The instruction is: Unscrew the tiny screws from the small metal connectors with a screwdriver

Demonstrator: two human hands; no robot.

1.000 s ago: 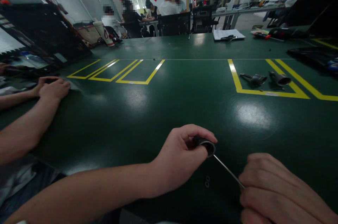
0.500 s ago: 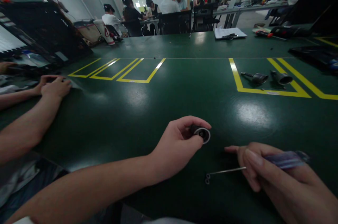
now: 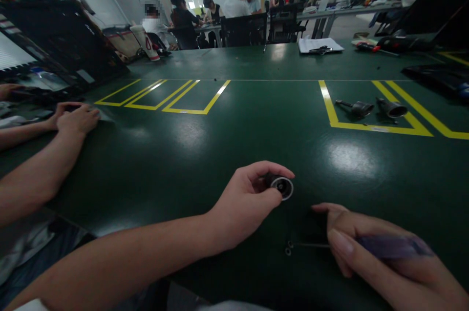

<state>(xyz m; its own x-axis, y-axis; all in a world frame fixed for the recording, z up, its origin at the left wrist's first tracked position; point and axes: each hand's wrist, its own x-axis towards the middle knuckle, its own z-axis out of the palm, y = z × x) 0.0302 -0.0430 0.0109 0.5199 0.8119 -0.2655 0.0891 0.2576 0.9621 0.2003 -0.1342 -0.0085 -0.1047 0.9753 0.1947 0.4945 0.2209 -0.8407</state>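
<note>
My left hand is closed around a dark cup-shaped metal part by its sides. The part's round open end, with a bright rim, faces me, and something small shows at its centre. In my right hand is a screwdriver with a translucent purplish handle, slightly blurred. Its thin shaft points left, and the tip is at a pair of small metal rings on the green table; whether it touches them I cannot tell.
Two dark cup-ended metal parts lie inside a yellow taped outline at right. Farther back are a notepad and tools. A co-worker's arms rest on the table at left. More people sit behind.
My right hand has shifted slightly, lowering the screwdriver handle so its shaft lies more level. My left hand stays almost still with the cup-shaped part.
</note>
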